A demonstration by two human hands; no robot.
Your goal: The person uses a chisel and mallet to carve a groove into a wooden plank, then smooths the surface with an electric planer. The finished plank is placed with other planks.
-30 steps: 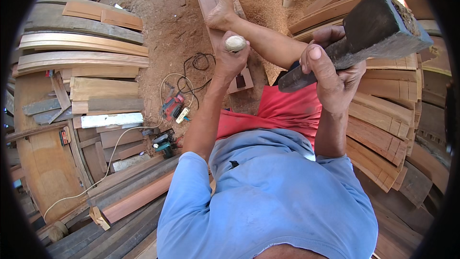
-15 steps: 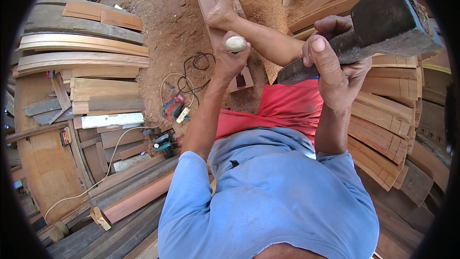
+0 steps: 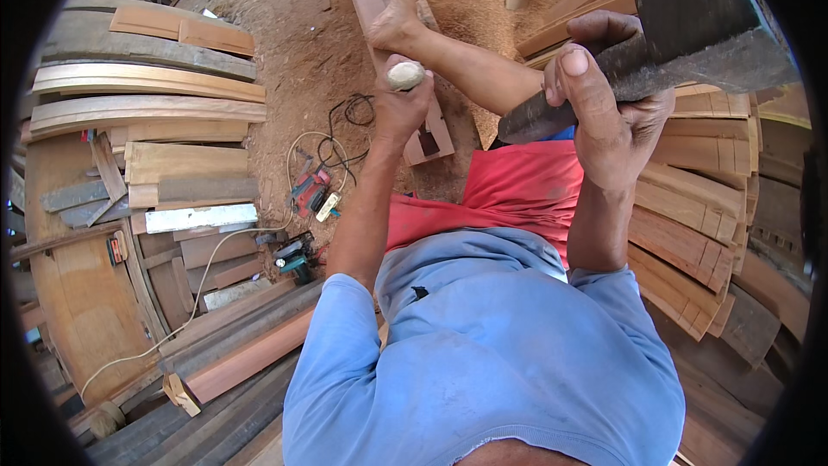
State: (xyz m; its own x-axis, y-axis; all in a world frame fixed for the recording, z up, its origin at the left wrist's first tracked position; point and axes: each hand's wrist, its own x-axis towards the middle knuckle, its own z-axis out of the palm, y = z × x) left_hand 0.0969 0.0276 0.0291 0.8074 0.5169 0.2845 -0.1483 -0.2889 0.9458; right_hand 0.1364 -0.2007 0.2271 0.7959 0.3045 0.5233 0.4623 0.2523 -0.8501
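My left hand [image 3: 401,108] is closed around an upright handle with a pale round top [image 3: 405,75]; what lies below the fist is hidden. My right hand [image 3: 604,108] grips a dark, worn mallet [image 3: 690,13], raised to the right with its big blocky head toward the upper right and its narrower end reaching left above my red shorts. Beneath my left hand runs a long reddish plank [image 3: 362,0] with a dark cut opening [image 3: 429,142] in its near end. My bare foot [image 3: 401,17] rests across that plank.
Stacked boards line the left [image 3: 147,108] and right [image 3: 681,242]. A red power tool [image 3: 308,192], a power strip [image 3: 328,207], a teal power tool [image 3: 295,257] and coiled cables [image 3: 349,108] lie on the sawdust-covered ground [image 3: 293,34] at my left.
My right hand and the mallet have risen and shifted right over the last second. My left hand has moved slightly up and to the left with the handle in it.
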